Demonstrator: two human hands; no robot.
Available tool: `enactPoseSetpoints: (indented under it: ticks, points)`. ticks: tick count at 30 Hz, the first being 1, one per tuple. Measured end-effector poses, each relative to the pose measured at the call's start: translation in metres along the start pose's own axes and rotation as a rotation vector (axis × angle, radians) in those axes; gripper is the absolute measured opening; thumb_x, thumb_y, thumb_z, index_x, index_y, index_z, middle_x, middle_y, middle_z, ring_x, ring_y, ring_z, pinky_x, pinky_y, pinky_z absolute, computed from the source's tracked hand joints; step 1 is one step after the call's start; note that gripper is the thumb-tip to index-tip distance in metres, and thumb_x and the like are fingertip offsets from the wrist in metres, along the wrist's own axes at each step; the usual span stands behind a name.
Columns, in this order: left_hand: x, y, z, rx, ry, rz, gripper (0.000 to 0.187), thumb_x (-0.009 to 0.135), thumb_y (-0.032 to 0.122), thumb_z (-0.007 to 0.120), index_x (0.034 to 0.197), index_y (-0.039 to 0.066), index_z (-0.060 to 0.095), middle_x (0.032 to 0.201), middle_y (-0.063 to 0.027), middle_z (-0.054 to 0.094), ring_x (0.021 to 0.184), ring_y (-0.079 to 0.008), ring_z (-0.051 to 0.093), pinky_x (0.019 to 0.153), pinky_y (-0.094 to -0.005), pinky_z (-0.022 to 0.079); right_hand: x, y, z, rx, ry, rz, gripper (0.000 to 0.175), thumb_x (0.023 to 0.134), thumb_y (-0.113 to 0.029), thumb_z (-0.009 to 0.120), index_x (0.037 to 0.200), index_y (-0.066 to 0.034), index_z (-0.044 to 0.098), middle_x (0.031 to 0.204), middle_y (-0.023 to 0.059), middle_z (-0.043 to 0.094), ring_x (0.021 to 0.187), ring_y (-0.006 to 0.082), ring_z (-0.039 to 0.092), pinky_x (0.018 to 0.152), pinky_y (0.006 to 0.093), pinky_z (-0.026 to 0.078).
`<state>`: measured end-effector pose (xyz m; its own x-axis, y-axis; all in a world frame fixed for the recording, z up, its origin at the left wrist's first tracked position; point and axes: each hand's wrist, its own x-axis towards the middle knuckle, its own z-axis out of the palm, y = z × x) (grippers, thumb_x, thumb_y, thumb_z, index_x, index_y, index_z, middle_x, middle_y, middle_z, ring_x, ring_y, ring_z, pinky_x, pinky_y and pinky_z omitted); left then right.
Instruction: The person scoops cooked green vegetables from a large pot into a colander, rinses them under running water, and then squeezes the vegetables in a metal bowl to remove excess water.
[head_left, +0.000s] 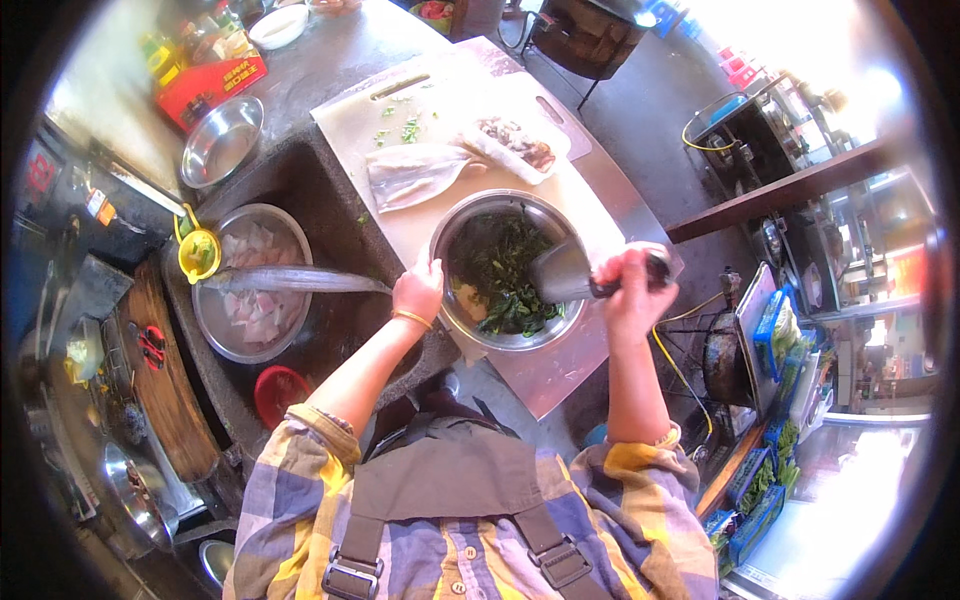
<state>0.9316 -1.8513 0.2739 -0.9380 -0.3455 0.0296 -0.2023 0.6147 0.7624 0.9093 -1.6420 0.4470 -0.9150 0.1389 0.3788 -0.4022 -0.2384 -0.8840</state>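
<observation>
A round steel bowl (444, 247) holding chopped dark green leaves (517, 262) and a small pale yellowish lump stands at the near end of white cutting boards. My left hand (420, 289) grips its left rim. In my right hand (637, 289) is the dark handle of a broad-bladed cleaver (562, 271); the blurred blade is over the bowl's right side, reaching the leaves. Beyond the bowl, a flat whitish piece of seafood (420, 172) lies on the board, beside a white tray (487, 146) of greyish pieces. Green scraps (410, 130) are scattered farther off.
Left is a dark stone sink (330, 172) with a metal basin (304, 240) of pale cut pieces; a long silvery fish (315, 279) lies across it. A yellow strainer (199, 255), a red bowl (279, 394) and an empty steel bowl (225, 139) are nearby. A gas burner stand (716, 360) stands right.
</observation>
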Motion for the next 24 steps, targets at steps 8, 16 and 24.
enactPoseSetpoints:
  ticks: [8, 16, 24]
  points:
    - [-0.003, 0.006, -0.002, 0.008, -0.022, -0.059, 0.039, 0.082, 0.028, 0.042, 0.115, 0.007, 0.042, 0.074, -0.0239, 0.057, 0.067, -0.0400, 0.055, 0.061, -0.0472, 0.044, -0.007, 0.003, 0.008, -0.095, 0.154, 0.026, 0.011, 0.080, -0.010, 0.056, 0.076, -0.0048, 0.047, 0.056, 0.0033, 0.045, 0.047, 0.0106, 0.044, 0.045, 0.0241, 0.038]
    - [-0.054, 0.023, -0.006, -0.708, -0.604, -0.601, 0.025, 0.080, 0.017, 0.042, 0.097, -0.002, 0.047, 0.065, -0.0084, 0.056, 0.043, -0.0120, 0.051, 0.036, -0.0223, 0.040, -0.004, 0.017, 0.005, -0.235, 0.247, -0.060, 0.019, 0.075, 0.000, 0.059, 0.083, -0.0060, 0.043, 0.066, 0.0009, 0.048, 0.053, 0.0061, 0.044, 0.048, 0.0181, 0.038]
    - [-0.052, 0.029, -0.013, -0.689, -0.843, -0.643, 0.035, 0.085, 0.033, 0.043, 0.091, 0.000, 0.053, 0.071, -0.0129, 0.060, 0.042, -0.0121, 0.051, 0.036, -0.0203, 0.041, 0.017, 0.024, 0.001, -0.137, 0.262, 0.065, 0.019, 0.074, 0.005, 0.055, 0.084, -0.0045, 0.042, 0.068, 0.0040, 0.049, 0.051, 0.0089, 0.046, 0.046, 0.0188, 0.038]
